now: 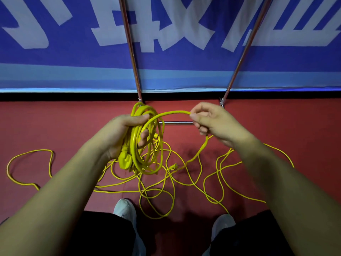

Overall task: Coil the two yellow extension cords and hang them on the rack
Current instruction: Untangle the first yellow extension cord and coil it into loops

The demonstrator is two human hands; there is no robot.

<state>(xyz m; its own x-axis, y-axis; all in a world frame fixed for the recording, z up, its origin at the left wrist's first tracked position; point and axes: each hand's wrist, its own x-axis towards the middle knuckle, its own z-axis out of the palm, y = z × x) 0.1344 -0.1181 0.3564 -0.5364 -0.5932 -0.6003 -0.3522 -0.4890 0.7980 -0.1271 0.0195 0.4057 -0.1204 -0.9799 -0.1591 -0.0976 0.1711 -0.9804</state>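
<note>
Bare forearms [55,191] reach out over black trousers [103,233] and pale shoes [124,209]. The left hand [127,133] grips a coil [145,145] of glossy yellow cord, its round loops hanging with a moulded plug [125,160] at the bottom. The right hand [212,121] pinches one strand [173,112] arching from the coil. The loose cord [156,200] lies in thin tangled loops on the matte red floor [55,126], before the chrome rack [175,123].

- red floor [55,126], dull carpet-like surface
- blue banner [73,58] with large white characters, standing at floor's far edge
- white shoes [125,209] on floor, toes forward
- black trousers [103,235], bottom edge
</note>
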